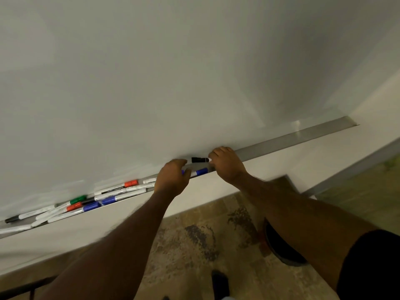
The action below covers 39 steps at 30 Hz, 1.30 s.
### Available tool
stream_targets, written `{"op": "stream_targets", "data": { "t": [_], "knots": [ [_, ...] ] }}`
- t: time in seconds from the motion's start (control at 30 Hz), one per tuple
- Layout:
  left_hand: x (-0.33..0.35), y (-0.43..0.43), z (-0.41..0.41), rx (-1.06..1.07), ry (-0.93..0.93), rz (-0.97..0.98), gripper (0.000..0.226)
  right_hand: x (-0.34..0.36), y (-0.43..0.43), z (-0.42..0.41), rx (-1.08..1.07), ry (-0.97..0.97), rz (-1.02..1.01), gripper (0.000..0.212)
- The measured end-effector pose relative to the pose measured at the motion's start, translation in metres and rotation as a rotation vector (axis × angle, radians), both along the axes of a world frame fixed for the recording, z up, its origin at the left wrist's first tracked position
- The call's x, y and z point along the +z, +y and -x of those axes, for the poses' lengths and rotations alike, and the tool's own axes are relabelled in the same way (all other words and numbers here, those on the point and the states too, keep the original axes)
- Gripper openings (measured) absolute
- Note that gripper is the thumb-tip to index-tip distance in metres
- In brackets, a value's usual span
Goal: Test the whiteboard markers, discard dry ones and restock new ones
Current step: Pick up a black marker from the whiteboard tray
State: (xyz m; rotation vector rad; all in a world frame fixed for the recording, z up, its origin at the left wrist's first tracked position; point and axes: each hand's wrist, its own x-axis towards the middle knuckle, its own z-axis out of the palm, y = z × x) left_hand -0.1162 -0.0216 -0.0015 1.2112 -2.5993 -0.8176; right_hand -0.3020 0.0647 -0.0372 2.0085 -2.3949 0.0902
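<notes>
A blank whiteboard (pixel 173 72) fills the upper view, with a long metal tray (pixel 303 137) along its bottom edge. Several markers (pixel 86 204) with red, green, blue and black caps lie piled in the tray's left part. My left hand (pixel 173 178) curls round a blue-capped marker (pixel 198 172) at the tray. My right hand (pixel 227 165) grips a black-capped marker (pixel 200 159) by its white barrel, with the cap pointing left just above the tray.
Below the tray runs a white wall strip (pixel 281 165). A mottled brown floor (pixel 194 245) lies beneath. A dark round bin (pixel 279 245) stands on the floor behind my right forearm. A dark bar (pixel 26 286) crosses the bottom left corner.
</notes>
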Motion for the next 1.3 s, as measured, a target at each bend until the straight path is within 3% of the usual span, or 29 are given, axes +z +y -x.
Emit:
{"op": "stream_targets", "data": {
  "t": [0.23,0.43,0.6,0.9,1.3],
  "knots": [
    [0.026,0.018,0.012,0.38,0.625,-0.65,0.024,0.038,0.015,-0.049,-0.118,-0.59,0.251,0.013],
    [0.035,0.031,0.01,0.5,0.772,-0.93,0.029,0.036,0.028,-0.076,-0.256,-0.894,0.399,0.011],
    [0.028,0.047,0.006,0.528,0.832,-0.971,0.026,0.041,0.028,-0.086,-0.278,-1.026,0.437,0.017],
    [0.027,0.054,0.028,0.608,0.761,-0.917,0.026,0.036,0.033,-0.08,-0.319,-0.842,0.361,0.037],
    [0.013,0.045,0.043,0.66,0.699,-0.95,0.031,0.032,0.033,-0.067,-0.347,-0.812,0.338,0.032]
  ]
}}
